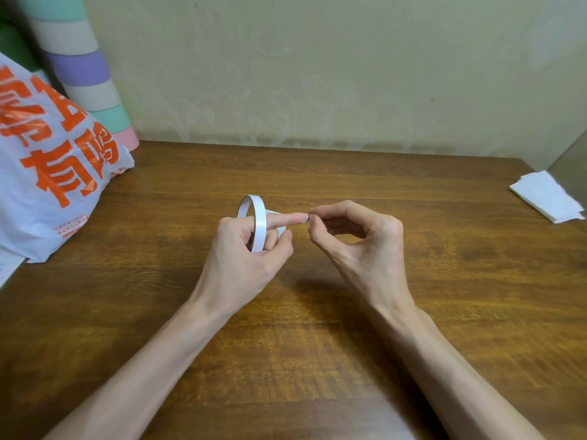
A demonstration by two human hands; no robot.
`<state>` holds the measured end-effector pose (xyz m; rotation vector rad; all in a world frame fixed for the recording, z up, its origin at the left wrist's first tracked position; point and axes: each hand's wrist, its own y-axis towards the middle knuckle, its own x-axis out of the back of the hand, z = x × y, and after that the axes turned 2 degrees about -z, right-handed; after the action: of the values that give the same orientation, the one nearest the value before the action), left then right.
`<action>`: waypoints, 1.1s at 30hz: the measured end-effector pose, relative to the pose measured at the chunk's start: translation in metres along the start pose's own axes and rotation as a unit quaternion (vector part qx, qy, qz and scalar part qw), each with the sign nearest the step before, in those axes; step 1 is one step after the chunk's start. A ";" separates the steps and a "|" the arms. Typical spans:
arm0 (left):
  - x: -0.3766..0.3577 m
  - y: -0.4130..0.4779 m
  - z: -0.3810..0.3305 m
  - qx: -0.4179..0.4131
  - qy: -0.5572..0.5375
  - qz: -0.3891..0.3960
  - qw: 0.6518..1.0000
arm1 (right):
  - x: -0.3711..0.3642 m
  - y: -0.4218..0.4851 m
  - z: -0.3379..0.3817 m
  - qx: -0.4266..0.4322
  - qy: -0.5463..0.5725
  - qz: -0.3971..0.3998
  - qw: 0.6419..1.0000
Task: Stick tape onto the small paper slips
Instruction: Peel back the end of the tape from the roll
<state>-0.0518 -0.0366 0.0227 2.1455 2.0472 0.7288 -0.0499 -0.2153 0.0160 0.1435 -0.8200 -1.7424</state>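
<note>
Left hand (241, 252) grips tape roll (259, 219); right hand (355, 242) pinches its end.

Domestic room, likely a home corner used as a desk. Wood-grain table (476, 249) pushed tight against the wall (317, 74); wall carries pale yellow-green wallpaper with a faint floral scroll, scuffed along the bottom. Household clutter at the left: a white plastic shopping bag (47, 185) with orange print, and behind it a pastel-striped roll (85, 74) leaning in the corner. Loose pile of white paper slips (546, 195) at the right edge. No work fittings visible.
</note>
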 end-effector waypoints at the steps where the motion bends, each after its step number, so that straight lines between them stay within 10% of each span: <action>1: 0.000 0.000 -0.001 0.001 0.001 -0.001 1.000 | 0.000 0.000 0.001 -0.006 0.005 -0.002 1.000; 33: -0.004 -0.004 0.007 -0.048 0.054 -0.025 0.997 | 0.004 0.004 0.014 -0.122 0.174 0.015 0.977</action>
<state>-0.0528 -0.0382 0.0142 2.0391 2.0631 0.9360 -0.0546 -0.2131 0.0297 0.2615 -0.3479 -1.7110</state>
